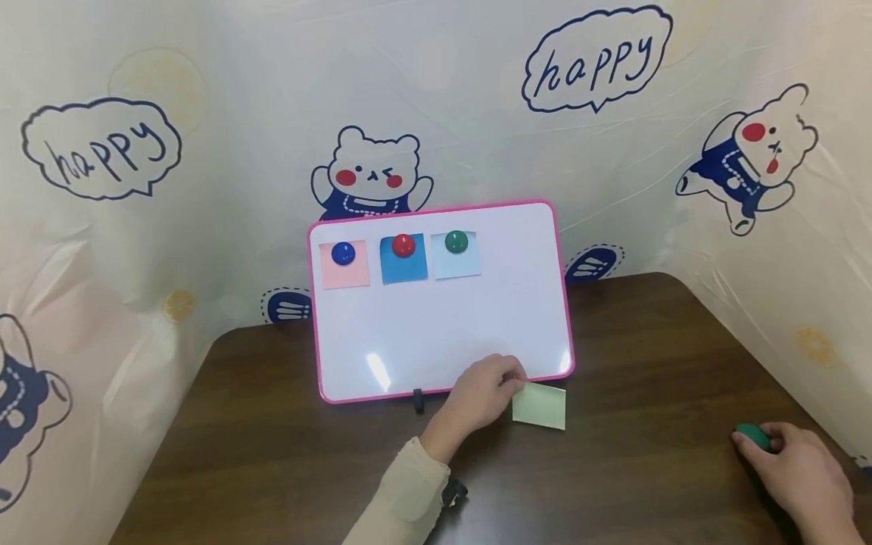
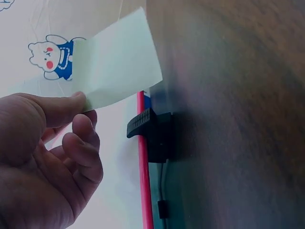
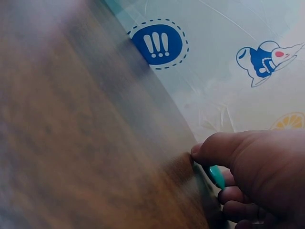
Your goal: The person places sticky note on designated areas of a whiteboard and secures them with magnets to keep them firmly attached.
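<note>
My left hand [image 1: 485, 390] pinches a corner of a pale green sticky note [image 1: 540, 406] in front of the whiteboard's lower edge; the left wrist view shows the note [image 2: 119, 59] between thumb and fingers. At the table's right side, my right hand [image 1: 800, 465] grips a round green magnet [image 1: 753, 436] between thumb and fingers. The pink-framed whiteboard [image 1: 443, 325] leans at the back. Along its top hang a pink note [image 1: 345, 277] under a blue magnet [image 1: 344, 253], a blue note [image 1: 403, 270] under a red magnet [image 1: 403, 245], and a light blue note [image 1: 456, 266] under a green magnet [image 1: 456, 241].
A black clip [image 2: 150, 133] holds the board's bottom edge, with a thin cable below it in the left wrist view. The brown wooden table [image 1: 613, 477] ends at a printed curtain [image 1: 232, 151] behind and on both sides.
</note>
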Tool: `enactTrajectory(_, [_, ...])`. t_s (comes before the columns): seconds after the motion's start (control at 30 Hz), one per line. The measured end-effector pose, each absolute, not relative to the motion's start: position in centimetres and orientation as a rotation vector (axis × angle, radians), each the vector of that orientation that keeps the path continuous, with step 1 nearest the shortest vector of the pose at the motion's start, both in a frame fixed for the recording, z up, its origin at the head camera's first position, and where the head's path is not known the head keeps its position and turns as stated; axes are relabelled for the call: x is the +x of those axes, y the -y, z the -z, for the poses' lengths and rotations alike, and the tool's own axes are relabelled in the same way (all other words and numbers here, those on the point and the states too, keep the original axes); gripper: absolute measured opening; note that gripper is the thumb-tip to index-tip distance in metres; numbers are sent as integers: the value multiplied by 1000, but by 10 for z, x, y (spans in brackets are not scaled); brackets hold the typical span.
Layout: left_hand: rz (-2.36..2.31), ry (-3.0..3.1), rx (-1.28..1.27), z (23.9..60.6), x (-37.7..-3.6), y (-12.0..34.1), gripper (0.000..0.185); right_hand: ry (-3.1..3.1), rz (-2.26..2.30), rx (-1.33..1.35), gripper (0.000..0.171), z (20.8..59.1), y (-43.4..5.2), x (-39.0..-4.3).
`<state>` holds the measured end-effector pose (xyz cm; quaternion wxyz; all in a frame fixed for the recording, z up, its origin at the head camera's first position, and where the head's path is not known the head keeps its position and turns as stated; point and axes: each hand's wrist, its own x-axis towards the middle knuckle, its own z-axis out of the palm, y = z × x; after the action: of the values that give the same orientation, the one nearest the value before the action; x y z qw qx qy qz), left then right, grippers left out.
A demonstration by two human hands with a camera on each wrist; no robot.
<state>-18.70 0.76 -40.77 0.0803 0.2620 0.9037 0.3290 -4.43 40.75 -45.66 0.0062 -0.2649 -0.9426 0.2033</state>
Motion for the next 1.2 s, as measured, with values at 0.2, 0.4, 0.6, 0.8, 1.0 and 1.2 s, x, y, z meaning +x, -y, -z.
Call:
enactTrajectory(0.2, [-1014,-2736,750,406,-188,-8,5,2941,-640,-853,66,458,-410,-46])
enactTrajectory(0.4, [-1046,-2756,707,403,-191,-6,7,2931,-644,-827,66,459,-413,-46])
enactTrajectory(0.6, [-1067,-2745,681,403,-194,-2,11,2951,-658,-821,68,459,-413,-44])
enactTrajectory(0.8, [-1208,-2689,732,399,-202,5,13,2948,-644,-726,71,456,-415,-48])
enactTrajectory(1.0, [-1362,-2610,642,391,-208,8,12,2919,-633,-658,69,457,-416,-53])
enactTrajectory(1.2, [-1376,-2633,583,390,-213,7,10,2917,-644,-659,70,460,-415,-50])
